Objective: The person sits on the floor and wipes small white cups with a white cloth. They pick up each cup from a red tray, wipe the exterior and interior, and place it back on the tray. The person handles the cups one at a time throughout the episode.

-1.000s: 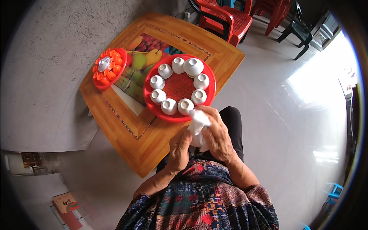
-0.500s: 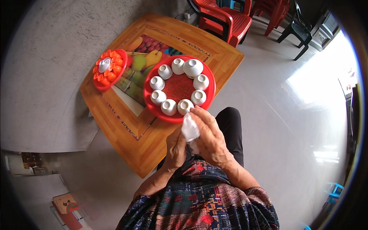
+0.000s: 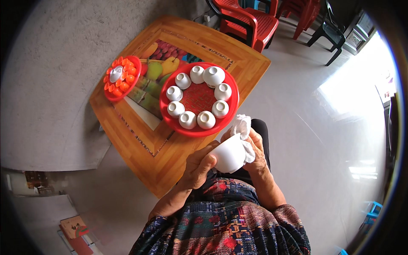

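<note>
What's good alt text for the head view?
A person's left hand grips a white bowl; the right hand holds a white cloth against it. A red tray on a wooden table holds a ring of upturned white bowls; a smaller red tray holds orange items.

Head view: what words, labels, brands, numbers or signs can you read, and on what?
Tan package, lower left: dark characters, not copied here.
Red tray, middle: gold markings, too faint to read.
White bowl and white cloth: no lettering on the sides in view.
I can make out no other text.
</note>
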`<state>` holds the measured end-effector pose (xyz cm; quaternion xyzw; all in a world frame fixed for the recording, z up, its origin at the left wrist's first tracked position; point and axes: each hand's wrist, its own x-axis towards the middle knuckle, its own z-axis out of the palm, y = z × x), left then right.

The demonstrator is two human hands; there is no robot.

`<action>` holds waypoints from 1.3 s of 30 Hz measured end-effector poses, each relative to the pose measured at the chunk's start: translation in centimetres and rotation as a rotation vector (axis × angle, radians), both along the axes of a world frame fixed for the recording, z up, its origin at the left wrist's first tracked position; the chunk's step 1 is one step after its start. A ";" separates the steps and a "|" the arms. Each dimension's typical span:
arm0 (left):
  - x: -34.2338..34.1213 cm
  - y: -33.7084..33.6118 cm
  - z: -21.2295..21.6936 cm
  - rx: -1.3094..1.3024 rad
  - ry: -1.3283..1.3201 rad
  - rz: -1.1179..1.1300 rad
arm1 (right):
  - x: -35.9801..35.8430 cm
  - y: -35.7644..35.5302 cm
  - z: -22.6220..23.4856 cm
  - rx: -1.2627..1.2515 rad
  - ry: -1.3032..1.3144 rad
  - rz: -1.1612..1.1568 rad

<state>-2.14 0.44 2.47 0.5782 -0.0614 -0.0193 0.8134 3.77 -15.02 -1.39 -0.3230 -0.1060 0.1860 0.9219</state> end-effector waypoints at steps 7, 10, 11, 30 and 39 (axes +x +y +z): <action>0.8 1.5 2.5 0.054 0.224 -0.289 | 1.6 -2.1 4.4 -0.737 -0.619 -0.021; 1.2 1.5 2.6 0.118 0.238 -0.262 | 1.1 -1.0 5.6 -0.993 -0.997 -0.186; 1.0 1.6 2.4 0.092 0.248 -0.262 | 0.6 -0.6 6.5 -1.094 -1.081 -0.250; 1.1 -0.3 -1.1 -0.573 0.184 0.045 | -1.7 1.5 3.3 -0.812 -0.234 -0.369; 1.1 0.0 -1.9 -0.748 0.212 -0.148 | -0.2 0.7 5.7 -0.920 -1.224 -0.545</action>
